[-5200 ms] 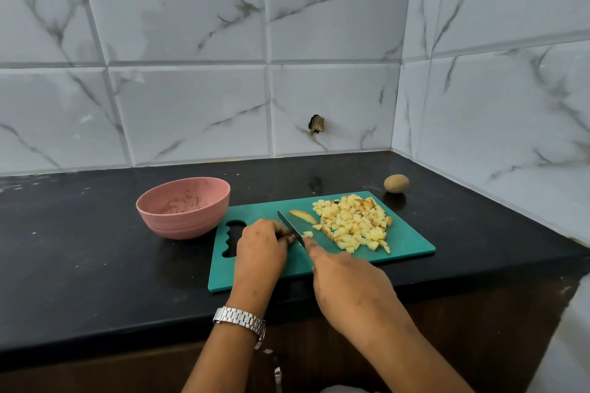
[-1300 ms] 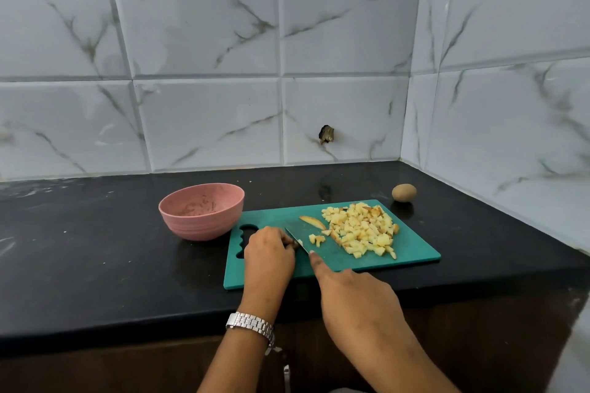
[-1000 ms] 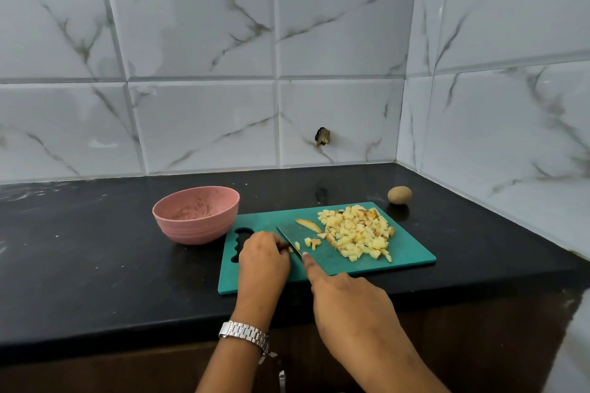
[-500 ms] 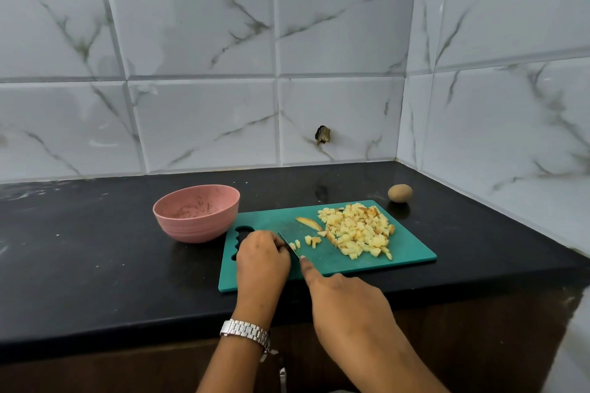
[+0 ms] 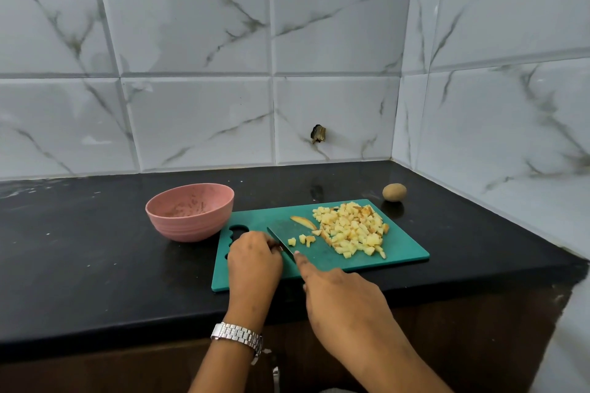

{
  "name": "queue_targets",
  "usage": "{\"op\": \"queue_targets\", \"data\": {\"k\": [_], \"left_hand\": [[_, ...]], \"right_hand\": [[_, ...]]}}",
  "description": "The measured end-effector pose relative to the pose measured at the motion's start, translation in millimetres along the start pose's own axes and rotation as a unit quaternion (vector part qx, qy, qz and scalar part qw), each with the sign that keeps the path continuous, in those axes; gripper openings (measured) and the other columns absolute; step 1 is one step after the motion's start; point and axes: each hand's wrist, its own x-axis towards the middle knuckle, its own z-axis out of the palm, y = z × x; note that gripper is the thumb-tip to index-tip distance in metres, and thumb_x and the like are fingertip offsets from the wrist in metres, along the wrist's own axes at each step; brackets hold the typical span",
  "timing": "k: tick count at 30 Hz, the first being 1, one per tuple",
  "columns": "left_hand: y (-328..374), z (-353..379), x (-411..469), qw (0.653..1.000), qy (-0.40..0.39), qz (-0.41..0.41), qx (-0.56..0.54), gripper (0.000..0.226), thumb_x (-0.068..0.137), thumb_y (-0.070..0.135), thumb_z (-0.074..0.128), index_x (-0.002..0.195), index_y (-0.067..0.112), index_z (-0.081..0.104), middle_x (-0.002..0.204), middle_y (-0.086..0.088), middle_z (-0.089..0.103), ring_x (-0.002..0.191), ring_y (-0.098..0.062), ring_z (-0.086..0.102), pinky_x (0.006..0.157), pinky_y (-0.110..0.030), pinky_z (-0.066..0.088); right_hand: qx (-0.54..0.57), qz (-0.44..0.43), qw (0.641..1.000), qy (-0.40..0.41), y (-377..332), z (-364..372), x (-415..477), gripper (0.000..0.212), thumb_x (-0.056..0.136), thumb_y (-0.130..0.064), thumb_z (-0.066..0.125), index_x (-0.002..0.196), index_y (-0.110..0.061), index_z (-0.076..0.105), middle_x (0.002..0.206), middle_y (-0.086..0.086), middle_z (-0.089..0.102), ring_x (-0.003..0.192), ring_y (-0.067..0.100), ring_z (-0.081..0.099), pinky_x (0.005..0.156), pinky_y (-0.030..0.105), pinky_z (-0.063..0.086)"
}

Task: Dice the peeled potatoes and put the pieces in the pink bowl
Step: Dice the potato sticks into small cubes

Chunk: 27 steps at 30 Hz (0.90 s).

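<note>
Potato cubes [image 5: 351,228] are heaped on the cutting board [image 5: 402,254], so most dicing is judged done; none is seen in the pink bowl [image 5: 190,212]. The knife [image 5: 281,238] is gripped by the right hand [image 5: 338,300]; what the curled left hand [image 5: 253,260] holds cannot be told.

We curl our left hand [image 5: 253,260] fingertips-down, its contents hidden; our right hand [image 5: 341,297] grips the knife [image 5: 282,234], forefinger extended.

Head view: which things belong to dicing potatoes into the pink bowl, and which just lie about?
Job: knife, in right hand; left hand; board; diced potato; slice; pink bowl.
Lying about: whole potato; watch; hole in tile.
</note>
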Motion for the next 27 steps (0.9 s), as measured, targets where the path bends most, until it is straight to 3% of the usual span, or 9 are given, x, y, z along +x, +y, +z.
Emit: {"op": "queue_targets", "data": {"k": [4,7,15,20,22,24,27], "left_hand": [[0.4,-0.5,-0.6,1.0,0.002,-0.004,-0.007,0.013,0.091,0.02,0.056,0.096,0.015,0.067,0.098,0.003,0.061,0.078,-0.003,0.039,0.067,-0.015,0.03],[-1.0,1.4,0.6,1.0,0.002,-0.018,-0.014,0.01,0.09,0.02,0.058,0.092,0.015,0.067,0.091,0.005,0.059,0.075,-0.003,0.04,0.057,-0.016,0.028],[-1.5,1.4,1.8,0.998,0.006,-0.042,-0.039,0.008,0.086,0.018,0.061,0.087,0.014,0.069,0.089,0.002,0.064,0.08,-0.008,0.048,0.07,-0.022,0.035],[-3.1,-1.3,0.3,0.999,-0.014,-0.018,-0.033,0.012,0.089,0.022,0.061,0.095,0.019,0.071,0.097,0.005,0.065,0.082,-0.004,0.048,0.073,-0.019,0.037],[-2.8,-2.3,0.4,0.997,-0.054,0.016,-0.05,0.016,0.091,0.02,0.059,0.098,0.025,0.072,0.103,0.01,0.066,0.092,-0.004,0.053,0.082,-0.021,0.043],[-1.9,-1.9,0.3,0.992,-0.102,0.062,-0.049,0.025,0.093,0.019,0.055,0.108,0.033,0.07,0.112,0.015,0.066,0.107,-0.007,0.053,0.093,-0.028,0.045],[-1.8,-1.6,1.3,0.987,-0.13,0.092,0.009,0.038,0.097,0.022,0.046,0.128,0.041,0.056,0.126,0.016,0.059,0.113,-0.01,0.046,0.099,-0.034,0.04]], "right_hand": [[-0.005,0.009,1.0,-0.018,-2.8,-0.8,4.9,0.066,0.105,-0.017,0.038,0.158,-0.032,0.001,0.119,0.008,0.057,0.105,0.025,0.057,0.07,0.034,0.038],[-0.01,0.018,0.999,-0.041,-8.2,-1.9,10.2,0.072,0.102,-0.011,0.041,0.158,-0.03,0.0,0.122,0.01,0.056,0.109,0.026,0.057,0.073,0.036,0.038],[-0.01,0.01,1.0,-0.021,1.0,2.5,-4.9,0.069,0.104,-0.014,0.04,0.157,-0.034,0.0,0.117,0.007,0.058,0.103,0.023,0.059,0.071,0.034,0.04],[0.044,0.034,0.998,0.0,17.3,-3.2,-0.3,0.059,0.106,-0.026,0.035,0.157,-0.038,0.007,0.11,0.002,0.055,0.1,0.019,0.056,0.076,0.034,0.044],[0.066,0.041,0.997,0.016,24.5,-8.1,-2.4,0.054,0.108,-0.032,0.029,0.156,-0.039,0.006,0.102,-0.002,0.051,0.091,0.014,0.053,0.075,0.033,0.045],[0.074,0.051,0.996,0.027,29.4,-12.3,-4.3,0.053,0.108,-0.034,0.027,0.156,-0.04,0.006,0.1,-0.004,0.051,0.086,0.011,0.051,0.073,0.031,0.045],[0.085,0.062,0.994,0.026,31.5,-13.0,-5.7,0.053,0.108,-0.035,0.028,0.156,-0.041,0.005,0.105,-0.003,0.055,0.089,0.011,0.054,0.077,0.031,0.049]]}}
